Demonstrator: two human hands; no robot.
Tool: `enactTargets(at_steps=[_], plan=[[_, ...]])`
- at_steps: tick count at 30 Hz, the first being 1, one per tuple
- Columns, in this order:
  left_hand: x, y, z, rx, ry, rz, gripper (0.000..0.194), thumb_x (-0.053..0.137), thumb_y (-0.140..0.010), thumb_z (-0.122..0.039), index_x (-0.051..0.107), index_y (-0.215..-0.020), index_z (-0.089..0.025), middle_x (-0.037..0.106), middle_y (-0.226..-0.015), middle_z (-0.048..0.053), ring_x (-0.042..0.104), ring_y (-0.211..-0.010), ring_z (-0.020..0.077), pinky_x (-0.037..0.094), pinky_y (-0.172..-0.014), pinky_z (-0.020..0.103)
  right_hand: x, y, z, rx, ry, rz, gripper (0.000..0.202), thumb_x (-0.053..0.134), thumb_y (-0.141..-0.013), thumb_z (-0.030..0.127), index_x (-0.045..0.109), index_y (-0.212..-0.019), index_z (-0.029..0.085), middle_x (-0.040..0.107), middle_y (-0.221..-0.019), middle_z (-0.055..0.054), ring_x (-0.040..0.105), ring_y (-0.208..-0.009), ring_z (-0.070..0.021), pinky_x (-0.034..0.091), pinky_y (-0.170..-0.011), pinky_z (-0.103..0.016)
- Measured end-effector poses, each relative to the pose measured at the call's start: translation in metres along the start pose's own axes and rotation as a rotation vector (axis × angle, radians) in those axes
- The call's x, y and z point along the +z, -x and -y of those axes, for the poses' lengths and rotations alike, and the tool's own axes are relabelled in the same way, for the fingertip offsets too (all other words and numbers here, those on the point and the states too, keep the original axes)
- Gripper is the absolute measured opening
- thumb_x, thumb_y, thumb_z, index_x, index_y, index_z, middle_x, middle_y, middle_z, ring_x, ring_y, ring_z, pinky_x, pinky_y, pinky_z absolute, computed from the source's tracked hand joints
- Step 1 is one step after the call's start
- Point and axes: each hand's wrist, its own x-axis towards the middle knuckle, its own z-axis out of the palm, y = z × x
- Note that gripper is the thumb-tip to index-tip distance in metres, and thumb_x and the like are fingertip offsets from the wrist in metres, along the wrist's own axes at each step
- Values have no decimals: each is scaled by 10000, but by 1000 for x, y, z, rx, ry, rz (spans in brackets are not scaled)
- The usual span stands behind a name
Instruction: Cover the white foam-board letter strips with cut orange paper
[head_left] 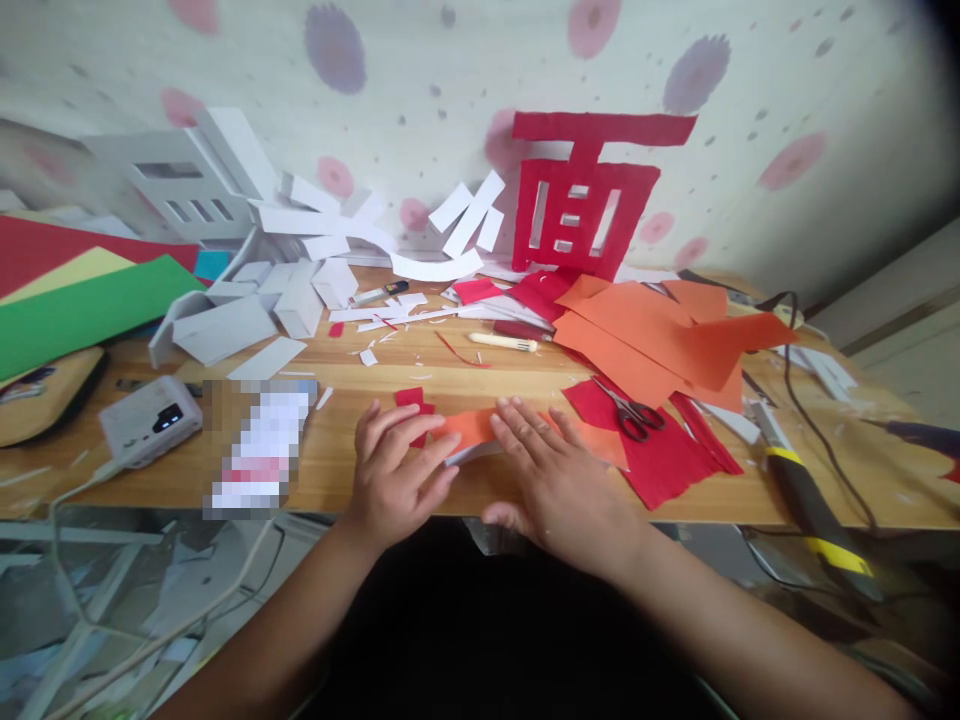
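Observation:
An orange paper strip [469,430] with a white edge along its near side lies at the front of the table. Over its left end rests my left hand [401,475], fingers apart and slightly bent. My right hand [566,490] is laid flat across the strip's middle, fingers stretched out, and hides part of it. A small red paper piece [411,400] sits just beyond my left fingers. Right of my right hand, scissors [634,410] with dark handles lie on a red sheet [675,465].
Orange sheets [645,335] are heaped behind the scissors. A red cut-out character [592,195] leans on the wall, with white foam-like pieces [225,325] to the left. A black-and-yellow cutter [806,500] overhangs the right front edge. A cabled white device [150,425] stands left.

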Motion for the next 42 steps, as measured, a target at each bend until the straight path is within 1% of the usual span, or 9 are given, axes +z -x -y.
enactTargets(at_steps=[7,10,13,15,19,26,32,37,42], plan=[[3,2,2,20,21,32,333,678,-756,-184,690,-1075,-280,716,-1081,31,548,-1149,280,271,-1110,554,8,-9,10,38,-8,65,889,343,-882,701,371,-1439,8,324,-1505,-200,331,-1399,-328,297,-1121,-545],[4,2,3,51,23,22,322,692,-744,-160,684,-1050,-260,720,-1062,44,565,-1127,286,276,-1101,566,1,-2,6,50,-12,15,886,285,-886,716,353,-1453,39,300,-1522,-173,296,-1419,-302,211,-1149,-559],[5,2,4,69,24,10,355,715,-723,-155,668,-1062,-244,719,-1050,64,568,-1109,301,290,-1086,577,-13,16,-16,158,22,-107,756,286,-931,654,371,-1455,116,337,-1518,-137,268,-1434,-278,88,-1160,-580],[6,2,5,70,22,7,403,721,-721,-176,652,-1113,-243,708,-1075,77,561,-1117,308,292,-1085,580,-22,33,-36,238,36,-158,667,311,-954,603,379,-1456,170,406,-1488,-122,289,-1426,-273,89,-1153,-577],[7,4,6,59,-2,40,429,700,-751,-236,645,-1175,-279,669,-1172,77,526,-1172,314,261,-1104,577,-22,66,-62,214,41,-49,716,360,-922,639,303,-1496,215,418,-1487,-111,274,-1426,-316,123,-1132,-611],[9,4,5,43,-6,46,392,692,-755,-211,654,-1134,-302,683,-1114,57,531,-1163,307,250,-1105,582,-10,83,-59,235,16,2,816,412,-866,697,234,-1520,244,367,-1521,-91,185,-1450,-344,92,-1133,-623],[8,5,5,39,17,30,464,704,-739,-216,608,-1192,-252,650,-1152,108,540,-1153,329,280,-1089,588,-25,87,-73,300,-222,-160,765,249,-914,688,192,-1530,239,308,-1552,-111,183,-1458,-302,141,-1145,-568],[7,7,6,38,5,18,394,706,-744,-216,647,-1130,-270,643,-1157,101,534,-1159,327,280,-1089,584,-13,86,-66,242,-21,-36,798,324,-869,734,304,-1499,244,358,-1527,-94,167,-1455,-345,93,-1135,-602],[8,8,7,35,-5,34,363,705,-753,-203,657,-1103,-286,685,-1095,67,548,-1144,309,275,-1095,579,-10,88,-65,232,-31,-2,776,274,-901,706,308,-1493,206,367,-1521,-80,181,-1455,-321,118,-1141,-577]])
